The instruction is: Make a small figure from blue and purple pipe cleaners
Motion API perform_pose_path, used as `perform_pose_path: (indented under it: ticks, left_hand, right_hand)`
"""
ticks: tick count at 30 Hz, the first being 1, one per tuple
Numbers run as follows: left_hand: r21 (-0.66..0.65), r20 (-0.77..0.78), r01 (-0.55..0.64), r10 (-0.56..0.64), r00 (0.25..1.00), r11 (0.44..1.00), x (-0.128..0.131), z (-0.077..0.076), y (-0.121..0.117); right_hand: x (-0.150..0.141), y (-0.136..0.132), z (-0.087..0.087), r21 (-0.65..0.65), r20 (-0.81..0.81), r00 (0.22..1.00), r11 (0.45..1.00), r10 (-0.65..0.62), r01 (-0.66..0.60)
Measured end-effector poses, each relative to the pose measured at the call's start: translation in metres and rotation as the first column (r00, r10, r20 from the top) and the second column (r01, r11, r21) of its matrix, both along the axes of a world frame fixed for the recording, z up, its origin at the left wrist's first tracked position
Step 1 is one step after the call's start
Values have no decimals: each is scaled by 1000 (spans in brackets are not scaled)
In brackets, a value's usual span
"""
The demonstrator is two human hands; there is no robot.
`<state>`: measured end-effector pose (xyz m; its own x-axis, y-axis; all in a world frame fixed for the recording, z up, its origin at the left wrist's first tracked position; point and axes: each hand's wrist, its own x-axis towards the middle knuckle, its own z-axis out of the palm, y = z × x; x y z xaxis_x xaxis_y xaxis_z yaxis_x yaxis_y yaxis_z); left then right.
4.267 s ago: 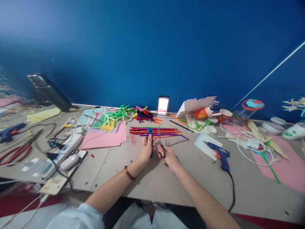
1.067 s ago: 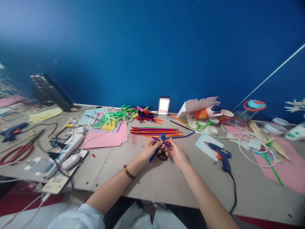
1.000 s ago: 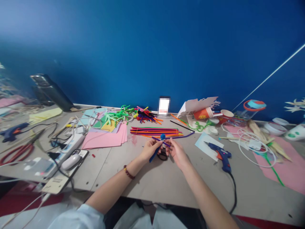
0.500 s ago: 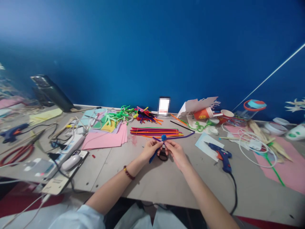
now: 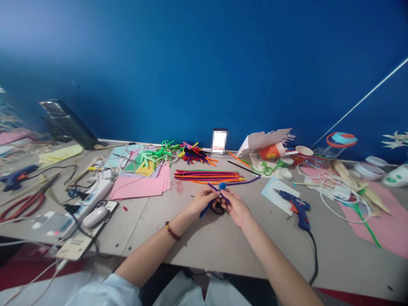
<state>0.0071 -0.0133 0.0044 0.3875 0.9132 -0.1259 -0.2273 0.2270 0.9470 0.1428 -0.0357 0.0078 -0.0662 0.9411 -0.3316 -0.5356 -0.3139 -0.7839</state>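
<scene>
My left hand (image 5: 204, 201) is closed, thumb and fingers pinching a purple pipe cleaner (image 5: 211, 186) and a blue one (image 5: 205, 211) whose end sticks out below the palm. Fingers of my right hand (image 5: 236, 206) are pressed together on the same purple pipe cleaner, close beside the left fingertips. A small blue pom-pom (image 5: 222, 186) stands just above the fingertips; how it is joined on is hidden. Beneath the hands lies a black loop (image 5: 218, 209), perhaps a scissors handle, partly covered. Just beyond is a banded bundle of colourful pipe cleaners (image 5: 207, 175).
A blue glue gun (image 5: 295, 205) lies to the right, its cord running off the front edge. Pink paper (image 5: 140, 187), a power strip (image 5: 86, 204) and a phone (image 5: 76, 246) are at left. Green pipe-cleaner pieces (image 5: 159, 154) and paper cups (image 5: 272, 152) stand along the wall.
The purple pipe cleaner has tilted more steeply between my fingers, and the blue pom-pom has shifted slightly right and down. My right hand has turned a little, its fingers closer to the left.
</scene>
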Motion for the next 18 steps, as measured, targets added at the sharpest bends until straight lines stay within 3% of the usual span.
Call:
perform_pose_path:
  ticks: [7, 13, 18]
  left_hand:
    - [49, -43, -48, 50, 998, 998, 4, 4, -2]
    - [69, -76, -20, 25, 997, 997, 4, 5, -2]
    - [102, -22, -120, 123, 992, 988, 5, -1, -2]
  right_hand:
    - [-1, 2, -6, 8, 10, 1000, 1000, 6, -6]
    - [-1, 2, -3, 6, -57, 998, 1000, -19, 20]
    - [1, 1, 0, 87, -58, 998, 996, 10, -5]
